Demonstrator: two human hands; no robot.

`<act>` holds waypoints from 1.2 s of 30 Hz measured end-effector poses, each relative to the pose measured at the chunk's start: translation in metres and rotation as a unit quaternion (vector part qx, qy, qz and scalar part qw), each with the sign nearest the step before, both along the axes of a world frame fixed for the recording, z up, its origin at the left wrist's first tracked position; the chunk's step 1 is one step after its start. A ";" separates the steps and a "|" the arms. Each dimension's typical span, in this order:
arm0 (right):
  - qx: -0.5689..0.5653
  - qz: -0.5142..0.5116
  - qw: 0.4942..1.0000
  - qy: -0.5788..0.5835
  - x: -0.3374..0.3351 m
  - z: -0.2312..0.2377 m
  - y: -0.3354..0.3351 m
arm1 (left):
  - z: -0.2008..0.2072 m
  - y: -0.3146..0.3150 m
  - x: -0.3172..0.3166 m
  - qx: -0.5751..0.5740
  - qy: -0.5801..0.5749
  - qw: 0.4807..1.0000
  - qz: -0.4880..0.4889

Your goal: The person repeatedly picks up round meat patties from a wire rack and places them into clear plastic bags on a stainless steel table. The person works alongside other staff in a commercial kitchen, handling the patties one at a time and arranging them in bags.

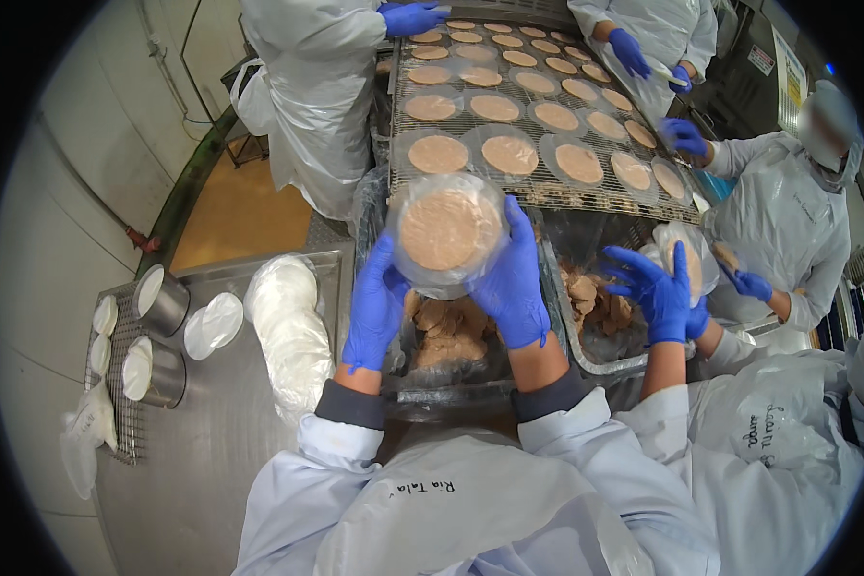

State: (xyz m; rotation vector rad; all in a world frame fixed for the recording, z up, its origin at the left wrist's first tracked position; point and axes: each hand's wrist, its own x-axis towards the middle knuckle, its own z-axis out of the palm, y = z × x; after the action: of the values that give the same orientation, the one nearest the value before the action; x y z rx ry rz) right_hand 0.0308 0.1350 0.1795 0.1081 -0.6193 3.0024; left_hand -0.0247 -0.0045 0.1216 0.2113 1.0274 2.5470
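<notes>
Between my two blue-gloved hands I hold a round, flat, pale pink patty [442,230] with clear plastic film round its edge. My left hand [378,298] grips its left side, and my right hand [512,283] grips its right side, fingers along the rim. The patty is raised above a plastic-lined bin [442,389] in which lumps of meat mix [446,338] lie. Just beyond it is the near edge of a wire mesh conveyor [586,198], where rows of similar patties [511,155] lie on film discs.
At left, a steel table [211,461] holds a long stack of film discs [293,336], loose discs [213,326] and two steel cylinders [163,302]. Close on my right, a co-worker's gloved hand [655,293] holds a patty over a second bin [634,360]. Other people in white flank the conveyor.
</notes>
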 end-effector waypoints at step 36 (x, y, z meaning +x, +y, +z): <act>0.043 -0.176 0.946 -0.268 -0.047 -0.137 0.041 | -0.092 -0.210 0.097 -0.204 -0.106 0.907 0.354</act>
State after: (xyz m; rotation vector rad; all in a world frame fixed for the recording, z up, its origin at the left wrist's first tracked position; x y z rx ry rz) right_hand -0.0163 0.1756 0.0423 -0.7540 -0.7146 2.6411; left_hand 0.0727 -0.2148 0.0294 -0.6569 1.7477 2.7548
